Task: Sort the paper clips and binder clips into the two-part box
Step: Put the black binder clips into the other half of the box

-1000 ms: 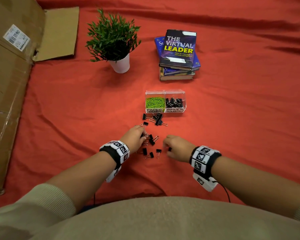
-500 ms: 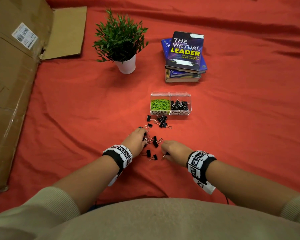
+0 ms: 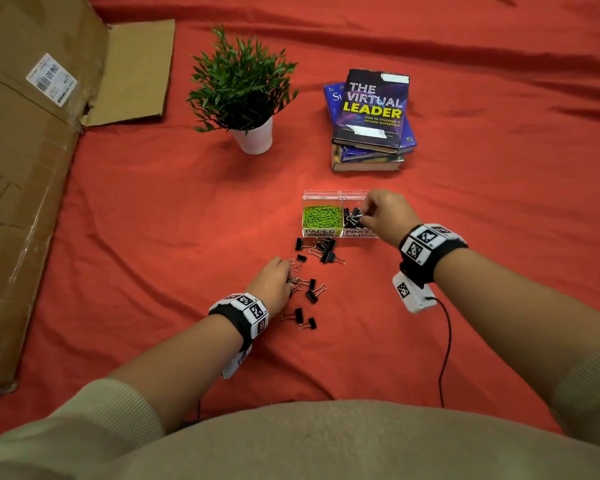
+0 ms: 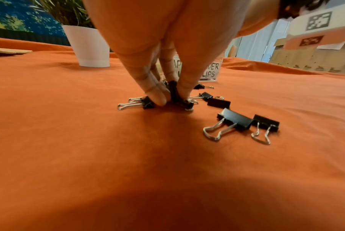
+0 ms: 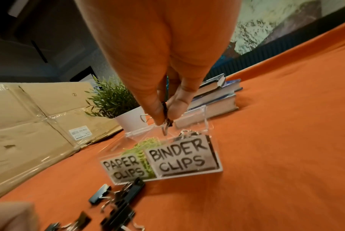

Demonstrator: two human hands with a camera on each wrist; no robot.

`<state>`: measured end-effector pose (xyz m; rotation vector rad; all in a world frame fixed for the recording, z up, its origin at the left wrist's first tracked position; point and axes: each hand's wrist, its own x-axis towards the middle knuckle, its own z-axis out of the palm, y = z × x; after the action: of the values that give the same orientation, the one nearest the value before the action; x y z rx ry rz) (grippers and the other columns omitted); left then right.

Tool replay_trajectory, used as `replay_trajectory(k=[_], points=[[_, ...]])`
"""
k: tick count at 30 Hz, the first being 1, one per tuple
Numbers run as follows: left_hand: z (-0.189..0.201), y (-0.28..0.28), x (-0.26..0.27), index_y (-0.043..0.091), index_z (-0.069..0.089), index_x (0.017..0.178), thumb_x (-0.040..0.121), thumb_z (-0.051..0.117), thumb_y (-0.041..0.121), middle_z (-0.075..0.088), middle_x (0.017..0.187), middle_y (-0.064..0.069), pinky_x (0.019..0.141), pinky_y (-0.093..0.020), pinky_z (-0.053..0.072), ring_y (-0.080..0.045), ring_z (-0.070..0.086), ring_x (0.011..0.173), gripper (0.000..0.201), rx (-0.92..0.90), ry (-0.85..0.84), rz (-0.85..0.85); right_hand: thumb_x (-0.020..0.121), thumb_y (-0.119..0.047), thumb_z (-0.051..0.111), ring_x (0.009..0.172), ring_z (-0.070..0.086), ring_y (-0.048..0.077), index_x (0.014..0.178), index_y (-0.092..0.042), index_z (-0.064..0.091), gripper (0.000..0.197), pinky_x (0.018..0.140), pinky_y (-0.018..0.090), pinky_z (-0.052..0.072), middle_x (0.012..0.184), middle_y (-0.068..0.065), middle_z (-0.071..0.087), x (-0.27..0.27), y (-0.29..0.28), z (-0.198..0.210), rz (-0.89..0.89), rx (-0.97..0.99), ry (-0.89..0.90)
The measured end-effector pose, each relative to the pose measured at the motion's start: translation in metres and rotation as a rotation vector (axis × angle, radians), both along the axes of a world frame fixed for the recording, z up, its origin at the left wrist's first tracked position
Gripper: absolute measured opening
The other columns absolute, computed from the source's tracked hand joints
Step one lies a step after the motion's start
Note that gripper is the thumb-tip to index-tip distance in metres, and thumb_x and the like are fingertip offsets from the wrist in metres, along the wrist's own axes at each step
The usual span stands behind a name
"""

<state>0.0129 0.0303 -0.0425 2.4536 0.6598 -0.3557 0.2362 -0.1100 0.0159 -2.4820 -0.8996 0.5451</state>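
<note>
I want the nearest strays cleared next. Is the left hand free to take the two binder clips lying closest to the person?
Probably not yet: the left hand already pinches a binder clip. Nothing blocks the two nearest clips once it lets go.

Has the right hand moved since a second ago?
Yes. The right hand has gone from the loose binder clips up to the box, over its binder-clip side.

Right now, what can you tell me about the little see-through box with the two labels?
The two-part box is clear plastic, open on top, sitting on the red cloth. Its left half, labelled PAPER CLIPS, holds green paper clips; its right half, labelled BINDER CLIPS, holds black binder clips. The right hand hangs over that half, pinching a clip.
</note>
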Motion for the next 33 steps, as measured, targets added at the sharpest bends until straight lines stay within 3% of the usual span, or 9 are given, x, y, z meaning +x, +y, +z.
replay_trajectory(k=[4, 8, 12, 14, 18, 21, 23, 28, 33], points=[[0.0, 0.0, -0.001, 0.015, 0.054, 0.106, 0.088, 0.06, 0.015, 0.053, 0.112, -0.005, 0.093, -0.036, 0.044, -0.025, 0.053, 0.108, 0.02, 0.045, -0.011, -0.012, 0.081, -0.009, 0.064, 0.092, 0.054, 0.025, 0.097, -0.008, 0.058, 0.017, 0.077, 0.03, 0.042, 0.103, 0.011, 0.055, -0.007, 0.008, -0.002, 0.071, 0.019, -0.119], [-0.001, -0.001, -0.002, 0.015, 0.054, 0.116, 0.09, 0.057, 0.02, 0.051, 0.119, -0.005, 0.099, -0.037, 0.042, -0.023, 0.047, 0.118, 0.026, 0.092, 0.017, -0.016, 0.089, -0.01, 0.053, 0.102, 0.055, 0.025, 0.11, -0.007, 0.06, 0.023, 0.086, 0.036, 0.052, 0.111, 0.008, 0.055, -0.052, 0.014, -0.015, 0.332, -0.044, -0.161], [-0.001, -0.005, -0.004, 0.014, 0.053, 0.119, 0.09, 0.056, 0.023, 0.049, 0.119, -0.006, 0.095, -0.041, 0.044, -0.026, 0.043, 0.117, 0.03, 0.171, 0.023, -0.055, 0.09, -0.006, 0.049, 0.126, 0.037, 0.035, 0.14, -0.012, 0.035, 0.053, 0.092, 0.048, 0.05, 0.138, 0.013, 0.035, -0.078, 0.02, -0.041, 0.432, -0.327, -0.124], [0.001, -0.007, -0.005, 0.014, 0.053, 0.119, 0.091, 0.055, 0.024, 0.048, 0.119, -0.006, 0.093, -0.041, 0.046, -0.026, 0.043, 0.117, 0.03, 0.189, 0.029, -0.067, 0.09, -0.008, 0.05, 0.13, 0.031, 0.038, 0.144, -0.013, 0.027, 0.059, 0.095, 0.048, 0.047, 0.145, 0.013, 0.027, -0.085, 0.02, -0.053, 0.422, -0.405, -0.136], [0.004, -0.008, -0.006, 0.012, 0.053, 0.115, 0.09, 0.054, 0.021, 0.046, 0.115, -0.007, 0.09, -0.042, 0.047, -0.027, 0.048, 0.113, 0.027, 0.165, 0.002, -0.096, 0.091, -0.015, 0.054, 0.119, 0.037, 0.035, 0.13, -0.008, 0.041, 0.042, 0.092, 0.046, 0.048, 0.136, 0.012, 0.034, -0.09, 0.013, -0.063, 0.342, -0.329, -0.113], [0.007, -0.009, -0.005, 0.01, 0.054, 0.111, 0.089, 0.055, 0.017, 0.046, 0.112, -0.008, 0.086, -0.044, 0.048, -0.03, 0.054, 0.103, 0.023, 0.121, -0.027, -0.089, 0.084, 0.004, 0.05, 0.111, 0.041, 0.032, 0.122, -0.004, 0.046, 0.039, 0.089, 0.044, 0.049, 0.128, 0.013, 0.036, -0.087, 0.006, -0.067, 0.358, -0.268, -0.09], [0.009, -0.009, -0.003, 0.01, 0.055, 0.109, 0.089, 0.058, 0.018, 0.046, 0.111, -0.008, 0.086, -0.041, 0.047, -0.029, 0.055, 0.1, 0.022, 0.088, -0.046, -0.078, 0.084, 0.006, 0.048, 0.105, 0.045, 0.031, 0.115, -0.002, 0.051, 0.033, 0.087, 0.044, 0.048, 0.125, 0.013, 0.04, -0.085, 0.001, -0.07, 0.359, -0.217, -0.073], [0.012, -0.008, 0.008, 0.014, 0.059, 0.113, 0.087, 0.06, 0.019, 0.06, 0.116, -0.003, 0.096, -0.029, 0.039, -0.022, 0.051, 0.112, 0.027, 0.05, -0.049, -0.122, 0.076, 0.006, 0.05, 0.092, 0.053, 0.037, 0.095, -0.001, 0.057, 0.022, 0.076, 0.044, 0.045, 0.108, 0.017, 0.05, -0.081, -0.012, -0.066, 0.304, -0.108, 0.045], [0.019, -0.014, 0.028, 0.015, 0.064, 0.103, 0.084, 0.064, 0.015, 0.063, 0.111, 0.0, 0.094, -0.027, 0.04, -0.021, 0.053, 0.108, 0.019, -0.038, -0.064, -0.078, 0.074, 0.001, 0.058, 0.081, 0.053, 0.025, 0.089, -0.002, 0.059, 0.015, 0.069, 0.025, 0.035, 0.094, 0.012, 0.059, -0.076, -0.032, -0.057, 0.216, 0.007, 0.164]])
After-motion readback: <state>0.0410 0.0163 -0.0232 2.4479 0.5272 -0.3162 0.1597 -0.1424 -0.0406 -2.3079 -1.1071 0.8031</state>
